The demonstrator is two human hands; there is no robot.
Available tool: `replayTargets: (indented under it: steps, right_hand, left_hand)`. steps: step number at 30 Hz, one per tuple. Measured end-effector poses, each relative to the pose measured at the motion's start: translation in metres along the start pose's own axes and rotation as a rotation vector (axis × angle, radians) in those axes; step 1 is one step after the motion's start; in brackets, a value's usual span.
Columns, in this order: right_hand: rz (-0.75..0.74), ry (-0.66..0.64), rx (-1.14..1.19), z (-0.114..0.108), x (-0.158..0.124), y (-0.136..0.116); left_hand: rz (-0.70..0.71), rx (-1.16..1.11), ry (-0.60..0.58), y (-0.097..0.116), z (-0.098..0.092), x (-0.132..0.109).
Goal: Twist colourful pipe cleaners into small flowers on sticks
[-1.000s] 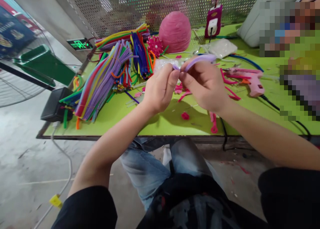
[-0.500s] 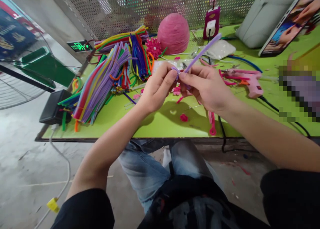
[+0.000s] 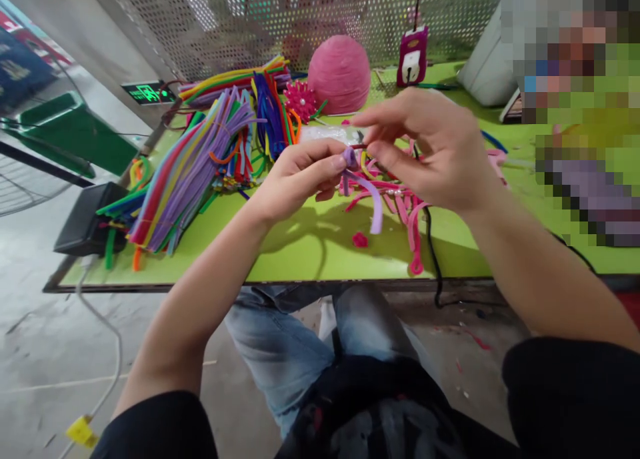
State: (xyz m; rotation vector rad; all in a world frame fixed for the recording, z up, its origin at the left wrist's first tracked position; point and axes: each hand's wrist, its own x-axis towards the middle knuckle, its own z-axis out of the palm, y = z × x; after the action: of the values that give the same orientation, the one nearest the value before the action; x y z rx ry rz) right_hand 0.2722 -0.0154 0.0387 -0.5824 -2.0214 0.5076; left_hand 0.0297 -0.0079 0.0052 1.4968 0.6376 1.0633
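Note:
My left hand (image 3: 305, 175) pinches a light purple pipe cleaner (image 3: 376, 209) between thumb and fingers. The pipe cleaner is coiled at the fingertips, and its loose end hangs down to the right over the table. Just right of the coil is my right hand (image 3: 430, 152), raised, with thumb and forefinger apart and nothing visible between them; its other fingers are partly hidden. Below the hands lie pink pipe cleaner pieces (image 3: 414, 239) and a small dark pink flower (image 3: 360, 239). A thin dark red piece shows between the hands; what it is I cannot make out.
Bundles of coloured pipe cleaners (image 3: 183, 172) lie at the left, beside a black box (image 3: 90, 219). Behind stand a pink ball (image 3: 340, 74) and a pink spiky flower (image 3: 300, 100). A black cable (image 3: 436, 265) hangs over the green table's front edge (image 3: 300, 285).
My right hand has let go of the purple pipe cleaner and lifted slightly to the right, its fingers spreading. The pipe cleaner's long end, which pointed up and right, now hangs down.

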Motion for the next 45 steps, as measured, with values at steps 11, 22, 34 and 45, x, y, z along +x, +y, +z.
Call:
replayTargets:
  steps: [11,22,34,45]
  right_hand:
    - [0.220,-0.004,0.062,0.012,-0.004,-0.012]
    - [0.167,-0.033,0.192,0.015,-0.006,-0.001]
    - [0.055,0.149,0.114,0.019,-0.009,0.011]
    - [0.280,0.001,0.250,0.027,-0.009,0.010]
  left_hand:
    - [0.005,0.099,-0.075,0.000,0.001,-0.003]
    - [0.128,0.149,-0.074,-0.010,0.002,0.004]
    - [0.461,0.413,0.126,-0.030,-0.005,0.011]
    - [0.768,0.967,0.309,-0.020,0.009,-0.007]
